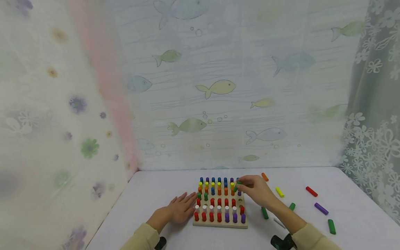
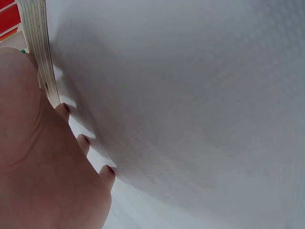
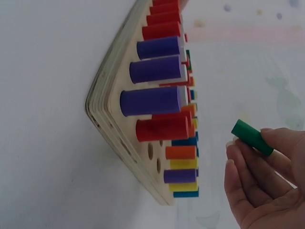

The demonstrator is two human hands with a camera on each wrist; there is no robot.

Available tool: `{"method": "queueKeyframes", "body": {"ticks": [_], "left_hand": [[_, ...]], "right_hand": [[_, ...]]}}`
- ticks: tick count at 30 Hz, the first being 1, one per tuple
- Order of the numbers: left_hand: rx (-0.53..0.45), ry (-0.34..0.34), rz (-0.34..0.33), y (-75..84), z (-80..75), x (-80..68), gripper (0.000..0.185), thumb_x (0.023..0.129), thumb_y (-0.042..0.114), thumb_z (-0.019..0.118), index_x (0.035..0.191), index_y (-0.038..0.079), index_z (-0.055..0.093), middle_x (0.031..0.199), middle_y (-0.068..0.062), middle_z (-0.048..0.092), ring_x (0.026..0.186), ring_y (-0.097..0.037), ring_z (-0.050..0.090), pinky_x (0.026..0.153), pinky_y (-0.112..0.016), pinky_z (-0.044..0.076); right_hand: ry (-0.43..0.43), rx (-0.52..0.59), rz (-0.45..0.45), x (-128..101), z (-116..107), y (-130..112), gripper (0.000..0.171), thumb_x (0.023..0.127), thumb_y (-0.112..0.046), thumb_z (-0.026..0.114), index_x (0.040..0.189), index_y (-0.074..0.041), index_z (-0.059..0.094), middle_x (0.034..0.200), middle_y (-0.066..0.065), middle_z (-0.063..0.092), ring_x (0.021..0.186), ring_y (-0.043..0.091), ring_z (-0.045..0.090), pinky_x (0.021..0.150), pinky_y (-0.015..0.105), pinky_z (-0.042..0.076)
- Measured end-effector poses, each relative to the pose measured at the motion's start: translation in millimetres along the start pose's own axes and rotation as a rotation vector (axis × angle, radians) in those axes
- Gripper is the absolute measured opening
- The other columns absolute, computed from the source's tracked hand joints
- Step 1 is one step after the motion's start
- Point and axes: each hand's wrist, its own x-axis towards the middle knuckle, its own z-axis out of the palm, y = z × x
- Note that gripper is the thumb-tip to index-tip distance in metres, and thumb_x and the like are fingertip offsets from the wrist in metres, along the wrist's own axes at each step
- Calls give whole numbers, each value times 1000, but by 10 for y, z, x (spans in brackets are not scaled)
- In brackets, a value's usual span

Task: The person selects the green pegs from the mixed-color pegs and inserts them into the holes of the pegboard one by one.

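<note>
A wooden pegboard [image 1: 220,224] stands on the white table with rows of red, white, green, orange, yellow, blue and purple pegs. Thumb and fingertips of my right hand [image 1: 257,190] pinch a green peg [image 3: 252,137], held tilted in the air over the board's far right part. Two open holes [image 3: 150,151] show near the board's right edge in the right wrist view. Palm down on the table, my left hand [image 1: 182,209] lies against the board's left side with its fingers stretched out. Two green pegs [image 1: 202,197] stand in the board near those fingertips.
Loose pegs lie right of the board: orange [image 1: 265,176], yellow [image 1: 279,192], red [image 1: 311,191], purple [image 1: 321,208], a thin whitish one [image 1: 279,223] and several green ones [image 1: 331,226]. Behind the table hangs a fish-patterned curtain [image 1: 215,121].
</note>
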Motion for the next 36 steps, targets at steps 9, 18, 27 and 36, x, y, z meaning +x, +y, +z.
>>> {"method": "queueKeyframes", "body": {"ticks": [9, 18, 27, 36], "left_hand": [[3, 9, 11, 10, -5, -25, 61, 109, 45, 40, 163, 18, 29, 169, -1, 28, 156, -33, 20, 122, -64, 16], [-18, 11, 22, -122, 95, 73, 67, 107, 55, 35, 164, 22, 25, 170, 1, 24, 157, -34, 16, 122, -66, 13], [-7, -15, 11, -36, 26, 13, 65, 109, 51, 36, 164, 19, 24, 170, -1, 23, 157, -34, 16, 122, -65, 12], [-20, 2, 19, -136, 102, 90, 64, 108, 53, 37, 164, 23, 26, 170, 2, 25, 157, -31, 17, 123, -63, 14]], "right_hand": [[-25, -37, -33, 79, 177, 11, 30, 99, -21, 70, 117, 3, 70, 92, 8, 76, 86, 25, 72, 74, 26, 58], [-23, -32, -29, 127, 374, -16, 22, 97, -19, 72, 109, -1, 71, 88, 4, 76, 80, 19, 69, 67, 23, 56], [-24, -44, -30, 177, 548, -32, 23, 98, -18, 71, 114, -2, 71, 94, 0, 75, 85, 15, 69, 74, 25, 59], [-25, -67, -43, 234, 688, -34, 20, 97, -16, 72, 112, -4, 71, 95, 1, 73, 87, 16, 68, 75, 27, 59]]}}
